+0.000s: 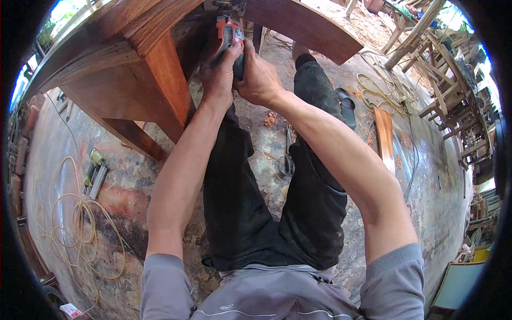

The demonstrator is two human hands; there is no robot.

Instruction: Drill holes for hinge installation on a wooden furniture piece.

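Since both hands meet on one tool, the key relation is how the orange-and-black power tool (229, 34) sits: in the grip itself, at top centre, its visible long axis running away from the body, up the view, orange end farther out. Left hand (218, 80) wraps its left side, right hand (260, 77) its right side, thumbs up top, palms close; grip closed on the body, no clear gap visible, fingers underneath hidden. Working end not readable, so contact with wood can't be told. Left hand is nearer the wooden furniture piece (165, 80), whose leg slants down just left of that forearm; right hand is nearer the broad board (309, 32), jutting rightward beyond the hands. Dark-trousered legs (234, 197) spread below. Surface: blotchy, worn floor (133, 186), wood shavings (272, 118) between the legs, scissor-like metal tool (288, 165) by the right thigh. Left on the floor: green tool (97, 156), loose yellowish cord near it. Right: reddish-brown plank (383, 133), black sandal (348, 109), more cord. Room: cluttered workshop, rough wooden frames (453, 96) at far right, daylight at the upper edges.
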